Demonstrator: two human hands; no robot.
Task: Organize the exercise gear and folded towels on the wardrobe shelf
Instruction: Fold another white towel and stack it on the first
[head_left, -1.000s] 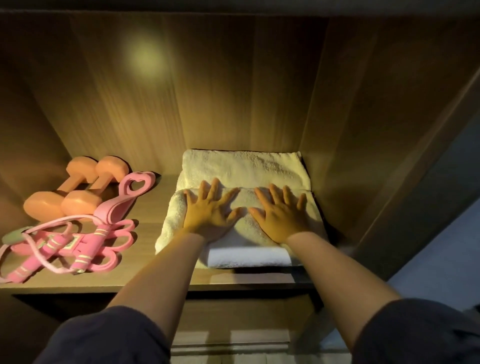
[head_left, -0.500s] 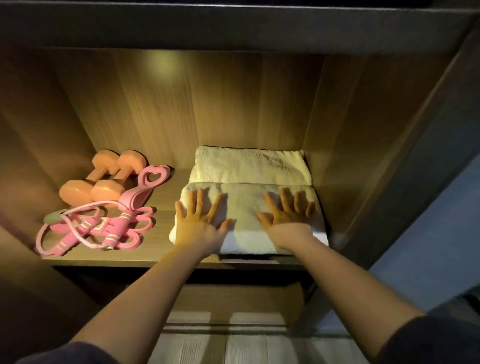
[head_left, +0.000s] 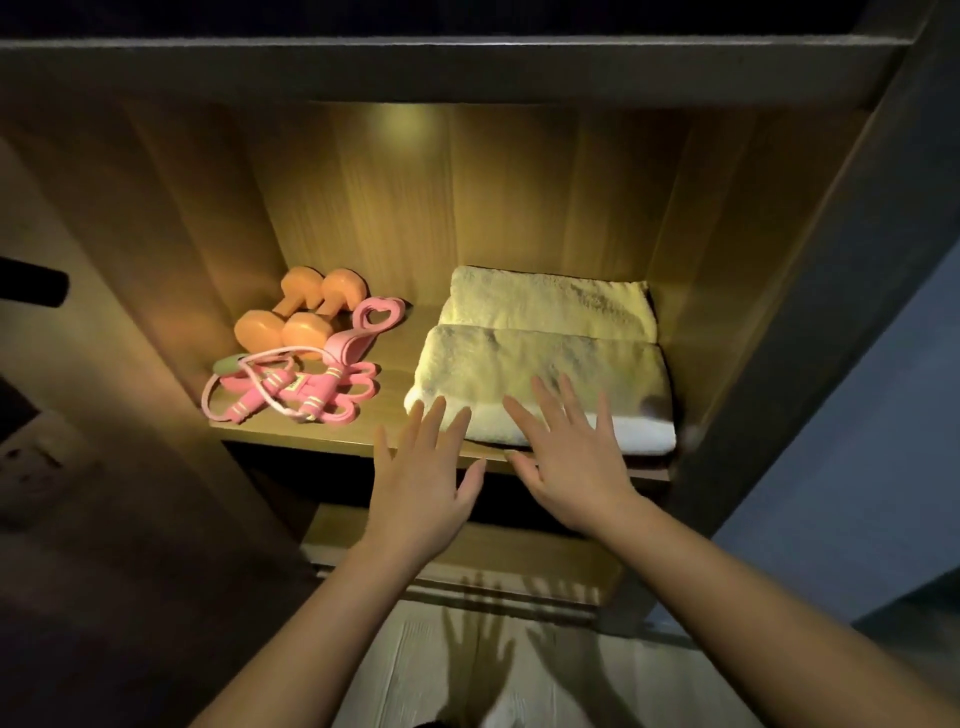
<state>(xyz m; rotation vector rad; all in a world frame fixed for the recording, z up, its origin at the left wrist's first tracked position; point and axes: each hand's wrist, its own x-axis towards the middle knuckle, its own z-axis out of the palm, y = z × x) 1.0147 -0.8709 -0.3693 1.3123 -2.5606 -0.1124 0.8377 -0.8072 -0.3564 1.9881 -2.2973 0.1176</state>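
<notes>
The shelf (head_left: 400, 358) carries it all: on the right, the near towel (head_left: 540, 374) with the far towel (head_left: 545, 304) behind; on the left, the dumbbells (head_left: 296, 312) and the pink skipping rope (head_left: 291, 395). My left hand (head_left: 421, 493) and right hand (head_left: 571, 462) hover spread and empty at the near edge. Arranging looks done to me, so next comes only a check that the edges sit straight.

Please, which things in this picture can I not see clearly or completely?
1. Head view: the right hand covers part of the front towel; whether it touches cannot be told.
2. Head view: the pink bands lie tangled; their number is unclear.
3. Head view: the space under the shelf is too dark.
4. Head view: a dark object is cut off by the left edge.
</notes>
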